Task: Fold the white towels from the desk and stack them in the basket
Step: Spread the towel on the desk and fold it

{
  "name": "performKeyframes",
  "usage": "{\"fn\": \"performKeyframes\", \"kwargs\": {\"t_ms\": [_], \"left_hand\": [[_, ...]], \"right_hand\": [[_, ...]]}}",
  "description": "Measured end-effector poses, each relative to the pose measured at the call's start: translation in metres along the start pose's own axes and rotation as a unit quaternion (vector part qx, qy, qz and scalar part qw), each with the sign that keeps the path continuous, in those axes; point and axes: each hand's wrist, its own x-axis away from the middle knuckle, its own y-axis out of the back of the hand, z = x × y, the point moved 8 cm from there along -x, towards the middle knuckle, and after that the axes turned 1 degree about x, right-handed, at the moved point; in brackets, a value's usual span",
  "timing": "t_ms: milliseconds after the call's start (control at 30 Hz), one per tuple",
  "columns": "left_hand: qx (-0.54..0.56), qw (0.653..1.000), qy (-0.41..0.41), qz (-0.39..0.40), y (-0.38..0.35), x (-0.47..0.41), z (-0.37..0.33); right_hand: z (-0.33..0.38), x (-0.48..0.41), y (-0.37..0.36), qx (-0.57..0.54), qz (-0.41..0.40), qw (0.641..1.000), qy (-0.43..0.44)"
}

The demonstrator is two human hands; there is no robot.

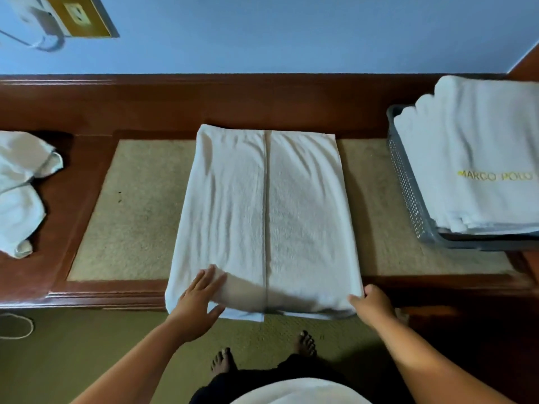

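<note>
A white towel (265, 217) lies flat on the desk (87, 112), both long sides folded in so they meet at a centre seam. Its near end hangs slightly over the desk's front edge. My left hand (198, 298) rests on the near left part of the towel with fingers spread and straight. My right hand (370, 301) pinches the near right corner between thumb and fingers. At the right stands a grey perforated basket (408, 185) holding a stack of folded white towels (478, 158) with yellow lettering on top.
A crumpled white towel (20, 191) lies at the desk's left end. A beige inlay (134, 211) covers the desk's middle. The blue wall (262, 33) rises behind the desk. My bare feet (306, 342) stand on green floor, and a white cord (17, 326) lies at left.
</note>
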Motion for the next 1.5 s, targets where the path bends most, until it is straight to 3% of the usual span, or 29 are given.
{"fn": "performKeyframes", "kwargs": {"t_ms": [167, 467, 600, 733, 900, 967, 1100, 1200, 1367, 1500], "left_hand": [[0.073, 0.997, -0.012, 0.011, 0.027, 0.003, -0.003], [0.226, 0.974, 0.007, -0.009, 0.037, 0.047, 0.018], [0.308, 0.949, 0.058, -0.022, 0.046, 0.065, 0.052], [0.322, 0.942, 0.081, -0.043, 0.062, 0.074, 0.086], [0.311, 0.945, 0.079, -0.070, 0.079, 0.078, 0.097], [0.306, 0.947, 0.078, -0.065, 0.077, 0.079, 0.101], [0.277, 0.956, 0.080, -0.048, 0.063, 0.079, 0.103], [0.226, 0.972, 0.041, -0.053, 0.057, 0.079, 0.085], [0.119, 0.990, 0.009, -0.073, 0.050, 0.062, 0.058], [0.027, 0.997, 0.067, -0.039, 0.047, 0.039, 0.053]], "right_hand": [[-0.004, 0.017, -0.011, -0.060, -0.015, 0.998, -0.005], [0.024, 0.056, -0.033, -0.017, -0.124, 0.991, 0.041], [0.080, 0.101, -0.068, -0.032, -0.157, 0.976, 0.144], [0.151, 0.166, -0.145, 0.012, -0.071, 0.964, 0.257], [0.201, 0.230, -0.255, 0.131, 0.210, 0.897, 0.367], [0.206, 0.231, -0.258, 0.131, 0.190, 0.893, 0.385], [0.199, 0.209, -0.227, 0.193, 0.029, 0.884, 0.425], [0.168, 0.176, -0.202, 0.237, -0.015, 0.901, 0.363], [0.140, 0.150, -0.180, 0.323, 0.047, 0.881, 0.342], [0.150, 0.146, -0.171, 0.337, 0.085, 0.869, 0.352]]}}
